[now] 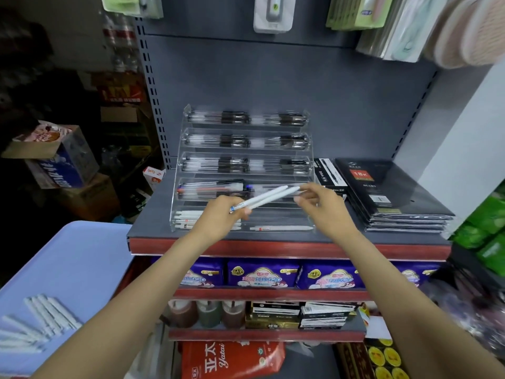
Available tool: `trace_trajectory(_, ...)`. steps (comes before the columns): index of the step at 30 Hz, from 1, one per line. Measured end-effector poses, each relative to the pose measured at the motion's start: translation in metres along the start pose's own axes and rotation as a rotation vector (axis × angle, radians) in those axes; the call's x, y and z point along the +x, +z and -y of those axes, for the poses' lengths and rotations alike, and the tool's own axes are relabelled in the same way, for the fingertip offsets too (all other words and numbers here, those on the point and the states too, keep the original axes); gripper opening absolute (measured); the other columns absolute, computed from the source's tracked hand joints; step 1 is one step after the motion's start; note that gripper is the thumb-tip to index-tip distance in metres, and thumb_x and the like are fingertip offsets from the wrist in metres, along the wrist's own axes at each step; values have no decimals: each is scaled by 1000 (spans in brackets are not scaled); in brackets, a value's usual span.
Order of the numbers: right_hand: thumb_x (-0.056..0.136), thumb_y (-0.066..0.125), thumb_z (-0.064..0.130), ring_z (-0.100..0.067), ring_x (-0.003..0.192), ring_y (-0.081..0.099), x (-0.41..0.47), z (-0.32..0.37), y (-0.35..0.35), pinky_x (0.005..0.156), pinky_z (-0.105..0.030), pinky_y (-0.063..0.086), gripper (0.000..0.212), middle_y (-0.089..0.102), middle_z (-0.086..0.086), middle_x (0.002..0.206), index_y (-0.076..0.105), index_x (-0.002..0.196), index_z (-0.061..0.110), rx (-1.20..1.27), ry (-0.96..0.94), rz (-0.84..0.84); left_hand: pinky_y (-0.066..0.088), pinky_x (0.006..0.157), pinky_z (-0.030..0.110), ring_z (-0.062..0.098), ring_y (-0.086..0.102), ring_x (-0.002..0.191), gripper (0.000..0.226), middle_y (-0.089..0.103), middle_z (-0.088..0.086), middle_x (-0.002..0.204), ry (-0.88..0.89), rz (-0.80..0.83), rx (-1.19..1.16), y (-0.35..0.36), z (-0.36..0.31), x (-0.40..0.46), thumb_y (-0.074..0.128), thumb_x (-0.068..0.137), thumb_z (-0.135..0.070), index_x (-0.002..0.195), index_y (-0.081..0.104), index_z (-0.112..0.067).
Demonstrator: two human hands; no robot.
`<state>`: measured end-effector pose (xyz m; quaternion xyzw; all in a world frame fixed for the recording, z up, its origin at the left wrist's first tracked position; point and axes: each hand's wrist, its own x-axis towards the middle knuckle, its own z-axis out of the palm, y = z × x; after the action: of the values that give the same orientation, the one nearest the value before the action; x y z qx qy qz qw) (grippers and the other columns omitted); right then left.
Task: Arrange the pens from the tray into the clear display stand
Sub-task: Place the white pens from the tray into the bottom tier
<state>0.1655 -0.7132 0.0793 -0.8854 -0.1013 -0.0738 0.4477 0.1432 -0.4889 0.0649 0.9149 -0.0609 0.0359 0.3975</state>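
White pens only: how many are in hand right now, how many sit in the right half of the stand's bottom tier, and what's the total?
White pens in hand, held between the left hand and right hand: 2
White pen in the right half of the clear display stand's bottom tier: 1
Total: 3

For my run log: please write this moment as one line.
left hand: holds white pens | right hand: pinches their tips | over display stand | tray: pens left

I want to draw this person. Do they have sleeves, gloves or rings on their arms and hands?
No. Both forearms are bare as far as the picture shows, with no sleeves. The left hand and right hand wear no gloves, and no rings, watch or bracelet can be seen.
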Motion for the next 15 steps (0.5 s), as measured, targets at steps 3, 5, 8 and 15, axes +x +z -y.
trace_trajectory(3, 89, 61, 10, -10, 74, 70, -2, 7, 4, 68, -19, 56, 8, 68, -7, 92, 65, 96, 11, 524, 141, 80, 31, 46, 13, 10, 40, 52, 17, 54, 2, 67, 60, 45, -15, 6, -7, 1, 58, 92, -24, 87, 69, -12)
trace_trajectory(5, 86, 62, 2, -9, 70, 70, -1, 8, 5, 66, -15, 55, 8, 66, -9, 90, 66, 87, 10, 613, 142, 57, 31, 45, 12, 9, 39, 50, 18, 54, 1, 65, 76, 52, -31, 7, -8, 1, 58, 92, -24, 87, 71, -11)
trace_trajectory(8, 82, 67, -1, -10, 68, 70, 1, 3, 2, 68, -13, 55, 16, 69, -11, 85, 65, 96, 6, 567, 152, 45, 36, 51, 14, 3, 43, 46, 18, 64, -3, 69, 17, -10, -193, 1, -3, 3, 57, 92, -22, 90, 71, -11)
trace_trajectory(15, 79, 72, 5, -10, 85, 64, 16, -13, 5, 85, -10, 47, 17, 71, -1, 92, 74, 95, 10, -55, -36, 61, 40, 52, 20, 12, 45, 50, 13, 68, -6, 73, -55, -127, -271, -10, 10, 5, 52, 95, -19, 96, 65, -17)
